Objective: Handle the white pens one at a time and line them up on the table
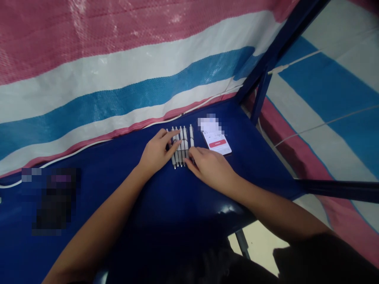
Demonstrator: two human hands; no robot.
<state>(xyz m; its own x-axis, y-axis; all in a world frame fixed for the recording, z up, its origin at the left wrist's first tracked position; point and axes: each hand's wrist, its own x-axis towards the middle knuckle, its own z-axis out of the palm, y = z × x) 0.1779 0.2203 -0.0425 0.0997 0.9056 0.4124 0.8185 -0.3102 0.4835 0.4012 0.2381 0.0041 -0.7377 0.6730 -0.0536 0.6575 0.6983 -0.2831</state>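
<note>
The left hand (156,149), thumb and forefinger parted, is over the left of a row of pens (185,138) on a blue table (118,205). The right hand (211,167) covers a slightly separate pen's (191,134) lower end — whether gripping, I cannot tell. A sideways bump could roll the slim pens out of line — perhaps against the phone (219,138).

The left hand (155,152) covers parts of the leftmost pens in the row of pens (186,144), and the right hand (211,167) hides the lower part of the rightmost pen (191,134). Blocky blurring masks the top of the phone (217,138); its small screen text is illegible. The dark object (56,201) is too pixelated to identify. The picture's edges cut off the counter (97,169) and the striped sheet (118,94).
</note>
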